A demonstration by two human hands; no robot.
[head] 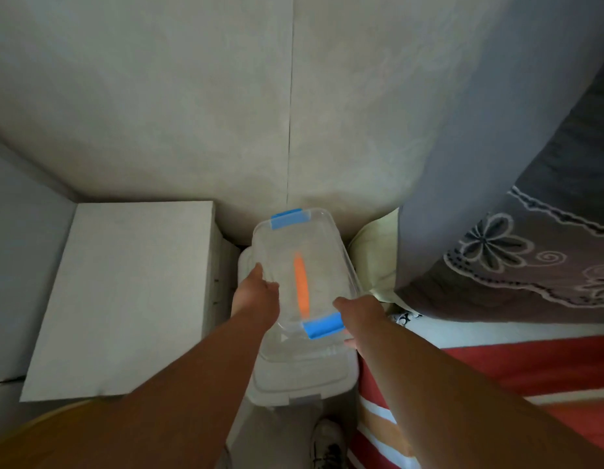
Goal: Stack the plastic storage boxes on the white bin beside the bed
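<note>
Two hands on one clear plastic storage box [304,265], which sits above the white bin [304,380] in the gap between a white cabinet [124,292] and the bed [497,367]. Box has a clear lid, blue latches at far end [290,219] and near end [322,325], and an orange strip [301,287] visible through the lid. Left hand [256,292] grips the box's left long edge, fingers curled over the rim near the middle. Right hand [358,314] grips the near right corner, just beside the near blue latch, with fingertips wrapped under the edge. Box lies between the two hands, extending away from them toward the wall [192,96]; it's rotated slightly relative to the bin below. Cannot tell if the box rests on the bin lid or is held just above it. Bin's near edge sticks out under the box toward the camera. Bed to the right has a red and white striped cover and a grey floral blanket [530,258]; a pale pillow [375,258] is just right of the box. A white shoe [327,441] is on the floor below the bin.
</note>
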